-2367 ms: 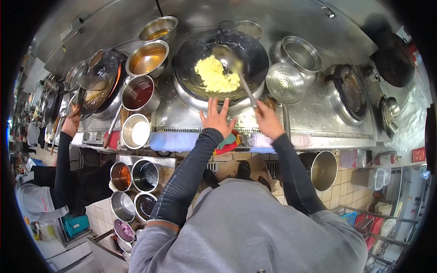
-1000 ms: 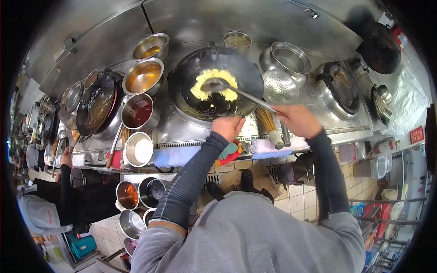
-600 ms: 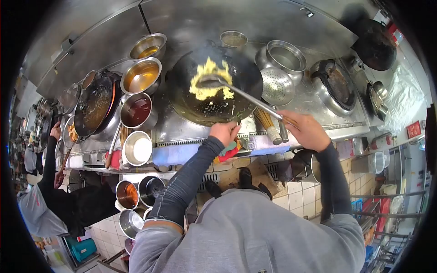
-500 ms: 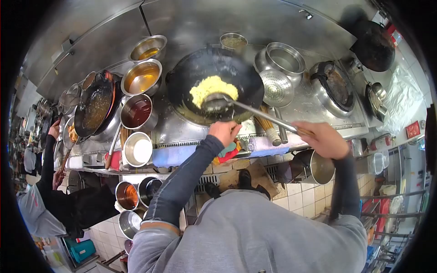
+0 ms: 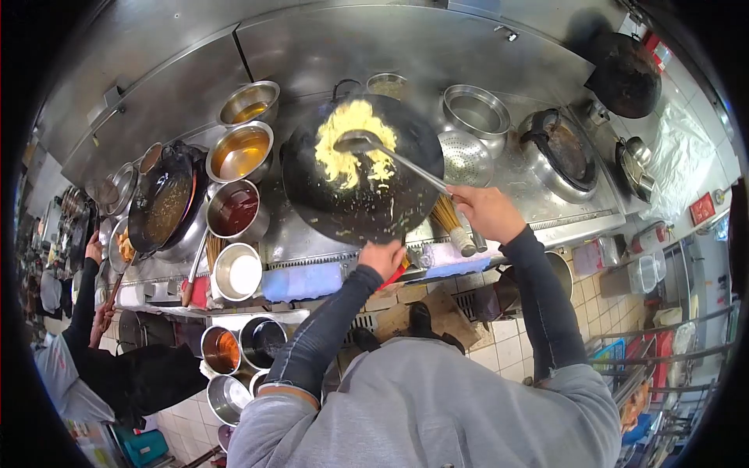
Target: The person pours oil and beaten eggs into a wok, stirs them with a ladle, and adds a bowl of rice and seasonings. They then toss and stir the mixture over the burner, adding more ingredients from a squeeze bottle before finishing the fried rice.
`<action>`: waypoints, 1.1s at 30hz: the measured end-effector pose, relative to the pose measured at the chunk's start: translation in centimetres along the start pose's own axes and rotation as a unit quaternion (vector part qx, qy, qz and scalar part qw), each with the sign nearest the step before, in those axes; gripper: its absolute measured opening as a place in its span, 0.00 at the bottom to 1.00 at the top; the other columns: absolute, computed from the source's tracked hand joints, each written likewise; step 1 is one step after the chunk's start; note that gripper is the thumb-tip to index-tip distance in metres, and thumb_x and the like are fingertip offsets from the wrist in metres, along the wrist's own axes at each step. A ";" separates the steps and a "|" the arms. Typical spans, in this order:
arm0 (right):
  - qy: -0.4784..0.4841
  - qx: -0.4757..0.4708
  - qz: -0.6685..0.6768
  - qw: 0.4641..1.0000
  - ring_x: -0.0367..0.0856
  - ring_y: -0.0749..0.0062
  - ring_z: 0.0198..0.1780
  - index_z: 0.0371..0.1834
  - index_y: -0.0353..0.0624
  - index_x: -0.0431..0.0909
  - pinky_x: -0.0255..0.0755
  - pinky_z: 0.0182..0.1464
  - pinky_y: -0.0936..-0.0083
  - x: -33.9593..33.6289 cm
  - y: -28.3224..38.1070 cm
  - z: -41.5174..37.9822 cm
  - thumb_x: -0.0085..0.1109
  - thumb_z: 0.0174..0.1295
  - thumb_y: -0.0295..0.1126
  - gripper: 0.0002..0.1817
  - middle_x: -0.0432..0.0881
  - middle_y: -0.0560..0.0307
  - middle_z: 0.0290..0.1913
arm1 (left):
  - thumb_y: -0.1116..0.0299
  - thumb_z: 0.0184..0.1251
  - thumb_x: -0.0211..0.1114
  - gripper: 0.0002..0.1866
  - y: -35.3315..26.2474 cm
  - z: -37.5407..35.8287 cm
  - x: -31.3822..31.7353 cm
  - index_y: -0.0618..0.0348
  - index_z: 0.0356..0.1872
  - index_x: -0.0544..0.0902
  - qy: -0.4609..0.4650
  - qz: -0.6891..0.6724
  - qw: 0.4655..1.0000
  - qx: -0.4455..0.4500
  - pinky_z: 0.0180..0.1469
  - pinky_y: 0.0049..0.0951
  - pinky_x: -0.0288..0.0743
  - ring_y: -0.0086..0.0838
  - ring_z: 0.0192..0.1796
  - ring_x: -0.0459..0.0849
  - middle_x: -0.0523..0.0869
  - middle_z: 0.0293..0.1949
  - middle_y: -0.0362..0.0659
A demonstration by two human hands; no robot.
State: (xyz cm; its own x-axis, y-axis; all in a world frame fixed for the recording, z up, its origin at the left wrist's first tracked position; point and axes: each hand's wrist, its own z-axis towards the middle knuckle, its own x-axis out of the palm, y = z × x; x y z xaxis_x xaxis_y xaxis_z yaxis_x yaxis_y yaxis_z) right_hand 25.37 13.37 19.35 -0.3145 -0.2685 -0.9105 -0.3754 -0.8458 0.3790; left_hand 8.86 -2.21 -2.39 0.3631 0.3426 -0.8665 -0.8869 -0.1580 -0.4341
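No legible text, red label [image 5: 702,208] apparently blurred

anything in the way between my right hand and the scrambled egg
Nothing visible. The right hand holds the ladle, its handle crossing the wok and its bowl over the scrambled egg. The perforated strainer and bamboo brush flank the handle without covering it.

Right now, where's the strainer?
In the head view, the strainer is just right of the wok, between the steel pot and the brush.
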 end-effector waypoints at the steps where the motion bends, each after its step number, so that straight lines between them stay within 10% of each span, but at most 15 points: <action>1: -0.006 0.001 -0.013 1.000 0.81 0.45 0.40 0.54 0.46 0.77 0.74 0.44 0.57 -0.2 0.2 -0.6 0.54 0.60 0.30 0.18 0.83 0.43 0.38 | 0.54 0.65 0.59 0.12 -0.2 -1.4 0.2 0.49 0.32 0.81 0.010 -0.021 1.000 0.012 0.37 0.44 0.75 0.48 0.25 0.82 0.82 0.19 0.50; 6: 0.020 0.009 0.026 0.999 0.81 0.46 0.39 0.56 0.47 0.74 0.74 0.42 0.58 -3.8 1.0 -6.1 0.56 0.59 0.30 0.19 0.84 0.47 0.37 | 0.53 0.64 0.60 0.15 -2.1 1.4 -5.3 0.52 0.26 0.81 -0.073 -0.034 0.997 0.017 0.23 0.39 0.73 0.46 0.20 0.80 0.80 0.17 0.49; 10: 0.088 0.068 -0.006 0.994 0.81 0.47 0.39 0.57 0.49 0.73 0.74 0.41 0.58 -6.8 2.4 -9.9 0.57 0.59 0.30 0.21 0.83 0.47 0.38 | 0.54 0.65 0.60 0.13 1.9 6.3 -5.5 0.50 0.30 0.82 -0.105 -0.010 0.994 0.023 0.36 0.42 0.74 0.42 0.28 0.81 0.81 0.21 0.44; 14: 0.073 0.039 -0.032 0.996 0.80 0.42 0.41 0.60 0.44 0.71 0.74 0.44 0.56 0.7 -5.7 -7.0 0.54 0.61 0.31 0.22 0.82 0.40 0.41 | 0.54 0.65 0.60 0.12 0.8 6.0 -3.5 0.50 0.38 0.81 -0.160 0.083 0.978 -0.102 0.49 0.52 0.66 0.39 0.48 0.77 0.80 0.37 0.43; 19: -0.018 0.111 0.172 0.979 0.81 0.42 0.40 0.62 0.38 0.69 0.74 0.44 0.58 8.1 -11.0 1.2 0.51 0.64 0.34 0.23 0.81 0.34 0.39 | 0.56 0.55 0.66 0.39 -1.5 3.8 -3.3 0.49 0.70 0.62 -0.068 0.066 0.978 -0.186 0.64 0.67 0.52 0.44 0.75 0.50 0.57 0.71 0.49; 22: -0.021 0.158 0.098 0.982 0.81 0.41 0.44 0.66 0.33 0.62 0.73 0.47 0.55 14.9 -8.2 2.6 0.51 0.62 0.34 0.30 0.80 0.31 0.40 | 0.57 0.55 0.65 0.39 -4.8 2.5 -3.1 0.50 0.70 0.61 -0.089 0.069 0.965 -0.238 0.65 0.68 0.50 0.47 0.75 0.49 0.55 0.72 0.53; 24: 0.000 0.114 0.089 0.990 0.81 0.45 0.31 0.68 0.35 0.57 0.75 0.36 0.57 17.6 -8.2 3.3 0.51 0.63 0.31 0.30 0.82 0.40 0.39 | 0.61 0.56 0.64 0.34 -6.9 0.6 -1.0 0.52 0.66 0.66 -0.131 -0.005 0.973 -0.188 0.64 0.54 0.62 0.52 0.66 0.66 0.64 0.67 0.56; 26: 0.193 0.228 0.505 0.810 0.78 0.50 0.23 0.70 0.40 0.56 0.74 0.33 0.59 14.8 -9.4 5.3 0.54 0.62 0.31 0.32 0.78 0.43 0.24 | 0.62 0.58 0.62 0.27 -7.5 -1.9 3.7 0.55 0.60 0.71 -0.001 -0.117 0.977 -0.177 0.57 0.44 0.72 0.50 0.55 0.77 0.76 0.56 0.57; 31: 0.176 -0.019 0.297 0.938 0.77 0.65 0.31 0.71 0.39 0.57 0.73 0.37 0.71 6.3 -10.8 3.0 0.52 0.65 0.29 0.30 0.78 0.48 0.34 | 0.56 0.61 0.59 0.28 -8.3 -6.9 18.1 0.55 0.62 0.70 0.253 -0.114 0.918 -0.284 0.57 0.42 0.73 0.47 0.58 0.77 0.76 0.57 0.55; 33: 0.322 0.160 0.523 0.773 0.68 0.78 0.22 0.73 0.44 0.53 0.65 0.24 0.79 3.8 -12.0 2.7 0.48 0.68 0.28 0.30 0.71 0.60 0.29 | 0.54 0.62 0.58 0.30 -8.8 -6.3 20.1 0.54 0.64 0.68 0.338 -0.109 0.860 -0.365 0.59 0.44 0.72 0.47 0.61 0.75 0.72 0.63 0.53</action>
State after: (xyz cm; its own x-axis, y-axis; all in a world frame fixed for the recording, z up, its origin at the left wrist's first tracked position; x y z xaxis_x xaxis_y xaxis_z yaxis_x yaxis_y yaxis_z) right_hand 26.39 23.74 11.82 -0.1308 -0.9892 0.0664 -0.4384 0.1178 0.8910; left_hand 25.77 0.23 -17.50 0.8004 -0.1409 -0.5827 -0.4502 -0.7831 -0.4291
